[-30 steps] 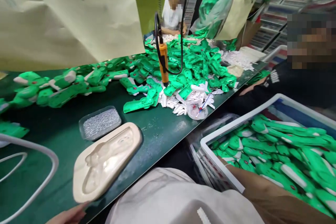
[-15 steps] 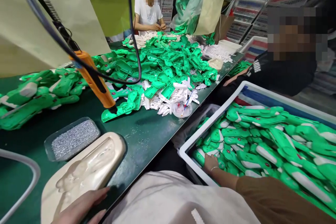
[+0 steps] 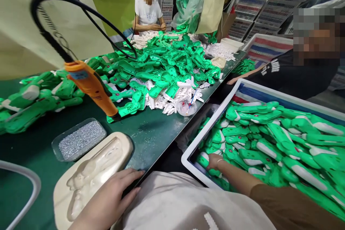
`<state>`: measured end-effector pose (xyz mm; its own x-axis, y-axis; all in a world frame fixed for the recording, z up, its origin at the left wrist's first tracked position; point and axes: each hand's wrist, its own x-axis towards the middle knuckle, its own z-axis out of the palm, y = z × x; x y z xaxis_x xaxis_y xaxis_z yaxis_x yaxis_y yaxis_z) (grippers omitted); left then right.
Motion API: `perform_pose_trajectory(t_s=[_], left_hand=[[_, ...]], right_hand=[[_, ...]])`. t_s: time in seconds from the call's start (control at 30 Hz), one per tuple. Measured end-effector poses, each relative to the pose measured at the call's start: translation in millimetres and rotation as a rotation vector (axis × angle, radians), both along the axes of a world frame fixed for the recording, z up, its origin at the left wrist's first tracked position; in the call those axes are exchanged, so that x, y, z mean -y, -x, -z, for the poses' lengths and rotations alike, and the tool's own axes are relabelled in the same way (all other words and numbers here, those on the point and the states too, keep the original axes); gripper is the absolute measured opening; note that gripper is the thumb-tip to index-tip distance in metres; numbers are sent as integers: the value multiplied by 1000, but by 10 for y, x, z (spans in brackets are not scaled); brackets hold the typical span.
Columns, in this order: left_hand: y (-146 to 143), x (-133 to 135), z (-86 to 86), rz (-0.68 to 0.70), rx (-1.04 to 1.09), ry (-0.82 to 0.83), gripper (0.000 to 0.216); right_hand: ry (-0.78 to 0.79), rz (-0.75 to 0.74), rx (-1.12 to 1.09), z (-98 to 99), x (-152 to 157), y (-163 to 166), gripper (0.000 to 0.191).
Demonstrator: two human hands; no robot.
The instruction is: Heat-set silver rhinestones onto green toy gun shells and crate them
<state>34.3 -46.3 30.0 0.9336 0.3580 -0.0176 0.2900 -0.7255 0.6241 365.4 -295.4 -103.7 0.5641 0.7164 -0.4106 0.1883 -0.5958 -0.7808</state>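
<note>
Left hand (image 3: 106,199) lies open, fingers spread, across the right edge of the cream mold (image 3: 107,151) at the near edge of the table (image 3: 151,140), holding nothing. Right hand (image 3: 214,161) is inside the white crate (image 3: 208,122) at its near left corner, fingers lightly curled on a green plastic shell (image 3: 203,160); whether they grip it cannot be told. More green shells (image 3: 258,140) fill the crate.

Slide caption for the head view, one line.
Right hand in white crate of green parts, left hand on cream mould.
</note>
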Motion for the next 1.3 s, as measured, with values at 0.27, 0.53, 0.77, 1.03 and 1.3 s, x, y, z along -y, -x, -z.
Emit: perform_pose_trajectory(t_s=[0.27,0.53,0.77,1.03,1.3], left_hand=[[341,-64,78,-161,91,61,28],[-21,264,-13,-218,317,321,77],[702,221,256,-841,530,481,84],[841,82,335,-992,91,-191,55],[574,25,354,-738,-227,-384,43]], right_hand=[[372,-194,-100,-1639,167,-517,35],[-501,-262,-521,-1759,-1231,867,45],[-606,-301,-841,-1320,-1971,1655,65],[-388,-803,324,-1032,-2377,1712,43],[-463,-1045,790,-1123,-2696,1803,27]])
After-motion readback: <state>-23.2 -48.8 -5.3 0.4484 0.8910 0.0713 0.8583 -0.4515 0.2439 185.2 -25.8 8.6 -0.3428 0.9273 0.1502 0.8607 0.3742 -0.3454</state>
